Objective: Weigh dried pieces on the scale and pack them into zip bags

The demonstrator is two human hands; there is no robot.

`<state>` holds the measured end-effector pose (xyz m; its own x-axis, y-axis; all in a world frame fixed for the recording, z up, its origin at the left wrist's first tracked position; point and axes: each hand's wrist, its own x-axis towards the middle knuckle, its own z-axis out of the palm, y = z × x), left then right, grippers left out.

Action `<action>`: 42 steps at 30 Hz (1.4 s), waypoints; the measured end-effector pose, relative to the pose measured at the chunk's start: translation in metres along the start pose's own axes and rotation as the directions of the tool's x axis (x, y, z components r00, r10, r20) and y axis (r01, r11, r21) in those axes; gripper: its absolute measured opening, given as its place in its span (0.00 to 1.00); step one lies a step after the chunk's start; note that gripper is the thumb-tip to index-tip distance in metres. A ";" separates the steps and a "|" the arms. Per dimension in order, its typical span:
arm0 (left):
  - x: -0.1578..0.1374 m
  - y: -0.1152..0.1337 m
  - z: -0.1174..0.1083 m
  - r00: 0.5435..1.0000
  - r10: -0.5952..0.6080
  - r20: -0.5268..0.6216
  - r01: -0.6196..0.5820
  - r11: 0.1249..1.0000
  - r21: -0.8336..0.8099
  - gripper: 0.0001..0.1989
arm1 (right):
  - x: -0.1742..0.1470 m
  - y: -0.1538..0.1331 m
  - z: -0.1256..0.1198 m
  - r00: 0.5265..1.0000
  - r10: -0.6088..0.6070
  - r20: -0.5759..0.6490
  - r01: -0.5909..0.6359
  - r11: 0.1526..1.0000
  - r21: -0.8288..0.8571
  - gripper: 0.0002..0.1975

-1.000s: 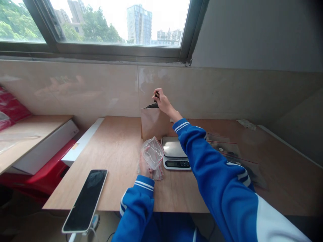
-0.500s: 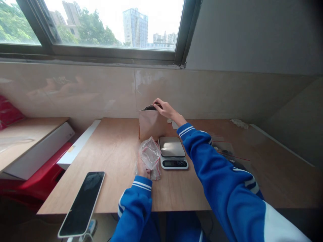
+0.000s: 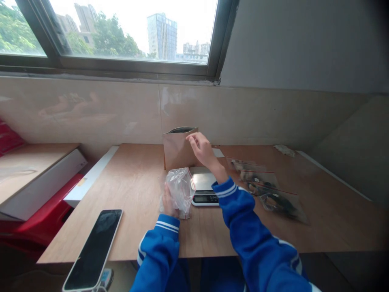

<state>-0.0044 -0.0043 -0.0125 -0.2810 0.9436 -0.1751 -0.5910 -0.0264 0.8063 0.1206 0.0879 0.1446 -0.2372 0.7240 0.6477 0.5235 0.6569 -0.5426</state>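
My left hand [image 3: 168, 201] is closed on a clear zip bag [image 3: 181, 189] with a red seal line, its mouth side up, just left of the scale. In front of the upright brown paper bag [image 3: 178, 151], whose top gapes, hangs my right hand [image 3: 204, 151]. Its fingers are pinched together and point left; whatever they hold, if anything, is too small to make out. A white kitchen scale [image 3: 204, 181] with a metal plate lies below that hand and is partly covered by the wrist.
Several filled clear zip bags [image 3: 278, 202] lie to the right of the scale. A phone [image 3: 94, 247] rests at the table's front left, over the edge. A white paper piece [image 3: 218, 153] lies behind the scale. The tiled wall [image 3: 133, 109] bounds the table at the back.
My right hand has come out of the paper bag's mouth and moved down and nearer. The clear bag in my left hand now stands more upright. The view has shifted slightly.
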 end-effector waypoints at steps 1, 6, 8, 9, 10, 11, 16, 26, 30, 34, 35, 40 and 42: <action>0.000 -0.002 -0.001 0.999 0.027 -0.040 -0.026 0.999 0.031 0.28 | -0.023 -0.007 0.000 0.995 0.092 0.026 -0.094 0.993 0.077 0.15; -0.007 -0.003 -0.004 0.988 0.147 0.041 -0.152 0.975 0.162 0.34 | -0.121 -0.014 0.012 0.846 0.461 0.267 -0.528 0.793 0.304 0.20; -0.012 0.003 -0.005 0.974 0.161 0.158 -0.194 0.955 0.224 0.36 | -0.138 -0.006 0.012 0.823 0.522 0.226 -0.565 0.709 0.422 0.19; -0.015 0.007 -0.005 0.967 0.153 0.204 -0.207 0.939 0.275 0.36 | -0.142 -0.002 0.010 0.810 0.560 0.175 -0.567 0.673 0.475 0.20; -0.018 0.012 -0.005 0.961 0.142 0.236 -0.217 0.918 0.333 0.35 | -0.144 0.001 0.008 0.793 0.597 0.122 -0.564 0.644 0.516 0.20; -0.021 0.017 -0.004 0.957 0.135 0.258 -0.230 0.894 0.385 0.32 | -0.146 0.003 0.004 0.775 0.628 0.075 -0.558 0.624 0.547 0.20; -0.040 0.036 0.007 0.947 0.203 0.248 -0.305 0.812 0.498 0.24 | -0.160 -0.009 -0.001 0.686 0.728 0.017 -0.548 0.501 0.670 0.23; -0.056 0.040 0.000 0.966 0.252 0.050 -0.223 0.727 0.649 0.29 | -0.186 -0.039 0.001 0.685 0.509 0.521 -0.696 0.247 0.674 0.32; -0.058 0.049 0.003 0.966 0.255 0.031 -0.207 0.703 0.681 0.30 | -0.189 -0.029 -0.003 0.724 0.484 0.493 -0.663 0.289 0.691 0.29; -0.050 0.056 -0.009 0.954 0.297 -0.041 -0.175 0.663 0.728 0.32 | -0.201 0.009 -0.016 0.761 0.623 0.181 -0.587 0.542 0.601 0.20; -0.046 0.057 -0.016 0.952 0.301 -0.061 -0.153 0.637 0.755 0.31 | -0.207 0.022 -0.022 0.761 0.648 0.034 -0.569 0.642 0.513 0.18; -0.035 0.057 -0.042 0.944 0.306 -0.119 0.030 0.281 0.959 0.24 | -0.248 0.086 -0.060 0.705 0.395 -0.589 -0.631 0.729 -0.267 0.18; -0.037 0.053 -0.040 0.887 0.456 -0.068 -0.002 0.151 0.989 0.25 | -0.266 0.102 -0.071 0.691 0.339 -0.639 -0.666 0.641 -0.380 0.22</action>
<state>-0.0559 -0.0542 0.0142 -0.5701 0.8029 0.1742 0.6591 0.3203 0.6804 0.2952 -0.0526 -0.0445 0.5365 0.5880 0.6053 0.8049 -0.1412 -0.5763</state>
